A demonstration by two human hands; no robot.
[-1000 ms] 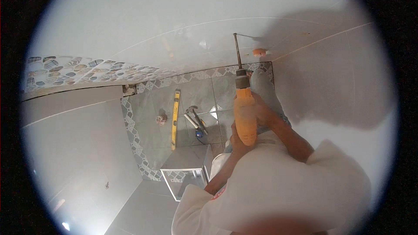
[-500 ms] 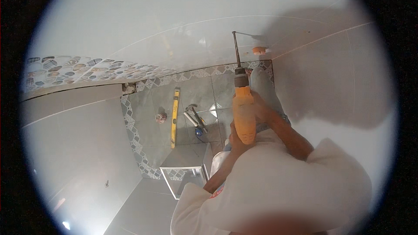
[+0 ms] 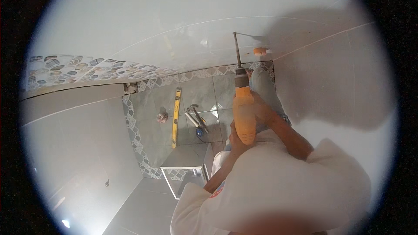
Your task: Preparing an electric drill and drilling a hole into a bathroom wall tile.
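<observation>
An orange power drill (image 3: 244,115) points away from me, its long bit (image 3: 237,50) meeting the pale wall at the tip. My right hand (image 3: 260,108) grips it from the right side, partly hidden by the drill's body. Below the rear of the drill, my left hand (image 3: 236,140) is closed around its underside; most of those fingers are out of sight. Beyond the drill, the bit's shadow runs to the right across the wall.
On the tiled floor lie a yellow spirit level (image 3: 176,117), a claw hammer (image 3: 198,115), a blue tape measure (image 3: 199,132) and a small crumpled lump (image 3: 162,118). A grey box-like stand with a white frame (image 3: 183,156) is left of me. An orange fitting (image 3: 260,51) sits low on the wall.
The view has shifted very slightly. Both hands keep their hold on the drill, and its tip stays at the same spot on the wall.
</observation>
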